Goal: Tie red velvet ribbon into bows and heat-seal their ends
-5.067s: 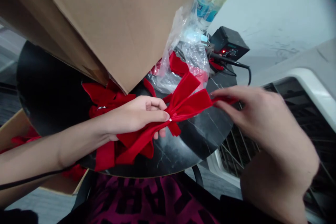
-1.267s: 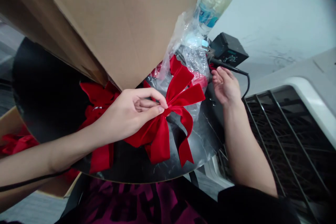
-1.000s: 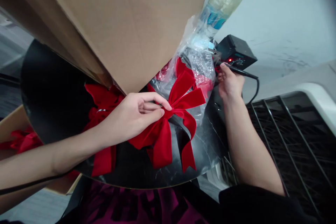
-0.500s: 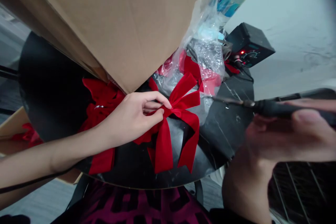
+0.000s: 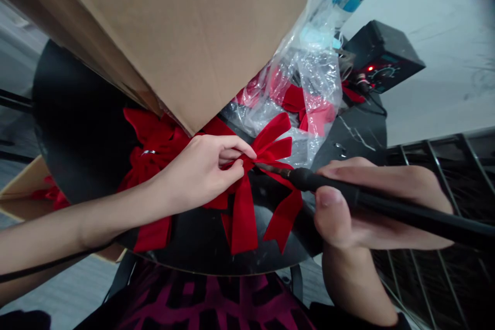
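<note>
- Pinching the red velvet bow [image 5: 244, 216] at its knot, the left hand [image 5: 197, 170] curls shut, fingers hiding the centre
- Right hand [image 5: 371, 216] clamps a black soldering iron [image 5: 386, 204]; tip beside the knot, contact hard to make out

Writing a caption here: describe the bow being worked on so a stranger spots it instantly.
On the round black tabletop below the cardboard box, find the red velvet bow pinched at its knot by the left hand. Unlike the red velvet beside that wrist, it has the tip of a soldering iron, held in the right hand, at its ribbon.
</note>
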A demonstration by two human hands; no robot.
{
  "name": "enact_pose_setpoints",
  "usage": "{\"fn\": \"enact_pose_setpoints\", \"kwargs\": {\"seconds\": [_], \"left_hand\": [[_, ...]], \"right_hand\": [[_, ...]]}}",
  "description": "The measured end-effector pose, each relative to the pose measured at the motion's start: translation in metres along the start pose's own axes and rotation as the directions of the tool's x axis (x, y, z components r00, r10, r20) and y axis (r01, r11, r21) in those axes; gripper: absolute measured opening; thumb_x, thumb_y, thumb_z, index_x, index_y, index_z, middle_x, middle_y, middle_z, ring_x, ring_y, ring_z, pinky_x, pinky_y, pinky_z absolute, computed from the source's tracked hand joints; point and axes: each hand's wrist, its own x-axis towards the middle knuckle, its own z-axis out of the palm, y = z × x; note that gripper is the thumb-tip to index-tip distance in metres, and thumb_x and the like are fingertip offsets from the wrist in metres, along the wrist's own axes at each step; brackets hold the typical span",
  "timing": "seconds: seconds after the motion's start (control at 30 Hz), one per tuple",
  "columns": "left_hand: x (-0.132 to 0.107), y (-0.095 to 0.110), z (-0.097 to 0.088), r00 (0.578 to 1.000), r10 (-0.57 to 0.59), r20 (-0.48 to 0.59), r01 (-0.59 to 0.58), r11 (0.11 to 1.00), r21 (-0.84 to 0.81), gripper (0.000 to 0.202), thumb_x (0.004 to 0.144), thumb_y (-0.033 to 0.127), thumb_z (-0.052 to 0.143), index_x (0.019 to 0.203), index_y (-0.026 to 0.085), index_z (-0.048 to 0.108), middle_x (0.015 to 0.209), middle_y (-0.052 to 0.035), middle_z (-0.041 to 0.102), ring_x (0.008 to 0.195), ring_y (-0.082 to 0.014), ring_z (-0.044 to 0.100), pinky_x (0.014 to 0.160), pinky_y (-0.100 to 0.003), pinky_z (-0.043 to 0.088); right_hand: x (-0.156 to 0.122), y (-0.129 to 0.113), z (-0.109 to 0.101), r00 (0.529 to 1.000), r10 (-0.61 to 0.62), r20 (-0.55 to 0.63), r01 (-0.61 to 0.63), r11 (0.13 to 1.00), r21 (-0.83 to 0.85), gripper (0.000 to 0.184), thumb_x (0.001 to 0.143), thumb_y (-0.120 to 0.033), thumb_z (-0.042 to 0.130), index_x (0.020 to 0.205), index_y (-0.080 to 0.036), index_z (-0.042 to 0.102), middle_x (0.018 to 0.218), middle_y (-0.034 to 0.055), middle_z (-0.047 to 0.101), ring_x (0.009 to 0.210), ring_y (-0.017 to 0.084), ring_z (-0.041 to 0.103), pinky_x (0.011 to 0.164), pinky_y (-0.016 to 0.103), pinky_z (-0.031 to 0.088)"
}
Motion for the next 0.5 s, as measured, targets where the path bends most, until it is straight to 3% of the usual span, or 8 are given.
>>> {"fn": "enact_pose_setpoints", "kwargs": {"seconds": [0.03,0.17,0.37,0.5], "left_hand": [[0.0,0.0,0.0,1.0,-0.001,-0.002,0.001,1.0,0.002,0.019,0.093,0.02,0.063,0.107,0.02,0.076,0.105,-0.0026,0.084,0.101,-0.0209,0.081,0.095,-0.03,0.065],[0.0,0.0,0.0,1.0,-0.006,-0.005,0.006,1.0,0.0,0.02,0.093,0.018,0.063,0.107,0.019,0.076,0.104,-0.0016,0.084,0.1,-0.0191,0.081,0.094,-0.027,0.064],[-0.001,0.001,0.001,1.0,-0.016,0.006,0.016,1.0,-0.002,0.021,0.092,0.016,0.063,0.108,0.02,0.076,0.102,-0.001,0.084,0.099,-0.0192,0.081,0.093,-0.027,0.064],[0.0,0.001,0.001,1.0,-0.021,0.0,0.02,1.0,0.002,0.02,0.092,0.016,0.063,0.107,0.019,0.076,0.103,-0.0013,0.084,0.099,-0.0194,0.081,0.093,-0.027,0.065]], "right_hand": [[0.0,-0.001,0.002,0.998,-0.037,-0.046,0.037,0.999,-0.006,0.007,0.079,-0.032,0.07,0.076,-0.027,0.067,0.058,0.001,0.063,0.044,0.019,0.061,0.04,0.034,0.045],[0.004,-0.004,0.008,0.995,-0.093,-0.036,0.091,0.994,-0.053,0.006,0.076,-0.027,0.068,0.073,-0.028,0.062,0.054,0.0,0.063,0.043,0.018,0.06,0.037,0.033,0.043],[0.003,-0.002,0.004,0.997,-0.083,-0.003,0.082,0.99,-0.114,0.006,0.076,-0.03,0.07,0.075,-0.027,0.065,0.058,-0.0002,0.066,0.045,0.019,0.062,0.04,0.033,0.044],[0.003,0.004,-0.007,0.991,-0.035,0.129,0.051,0.991,-0.122,0.012,0.078,-0.036,0.076,0.078,-0.026,0.07,0.062,0.0015,0.068,0.048,0.02,0.062,0.041,0.033,0.046]]}}
